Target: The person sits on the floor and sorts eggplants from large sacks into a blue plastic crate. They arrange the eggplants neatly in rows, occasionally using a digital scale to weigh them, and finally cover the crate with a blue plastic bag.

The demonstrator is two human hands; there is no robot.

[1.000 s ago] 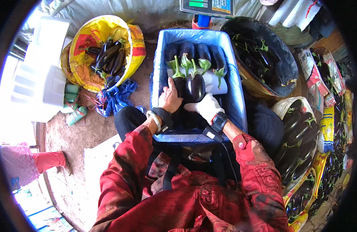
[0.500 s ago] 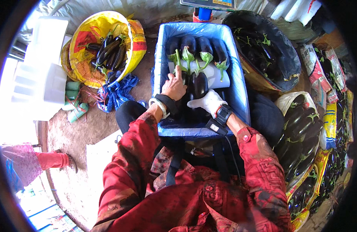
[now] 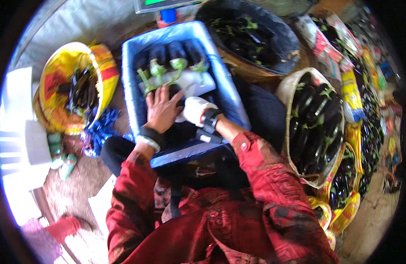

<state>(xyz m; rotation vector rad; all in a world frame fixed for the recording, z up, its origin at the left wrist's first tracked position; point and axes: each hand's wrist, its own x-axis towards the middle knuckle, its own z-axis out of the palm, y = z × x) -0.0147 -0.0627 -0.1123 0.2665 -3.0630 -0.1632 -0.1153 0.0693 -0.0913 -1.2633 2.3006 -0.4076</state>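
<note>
A blue plastic-lined crate (image 3: 226, 83) sits between my legs. At its back, several glossy dark eggplants (image 3: 175, 51) lie side by side, green caps toward me, beside a white sheet (image 3: 194, 83). My bare left hand (image 3: 162, 108) rests with fingers spread over the eggplants in the crate's front half, near their green stems. My right hand (image 3: 197, 110), in a white glove, is just right of it against the same eggplants; its fingers are partly hidden and blurred.
A yellow-lined basket (image 3: 108, 90) of eggplants is left; a dark-lined basket (image 3: 289, 42), a pale basket (image 3: 284, 97) and packed bags (image 3: 352, 101) are right. A scale's post (image 3: 167, 15) stands behind the crate. White foam boxes (image 3: 18, 110) and another person's red-clad leg (image 3: 64, 229) are at left.
The view has swung, shifting the crate leftward in the picture. My left hand's fingers, earlier pointing at a stem, are now spread over the eggplants. My gloved right hand has moved closer to it.
</note>
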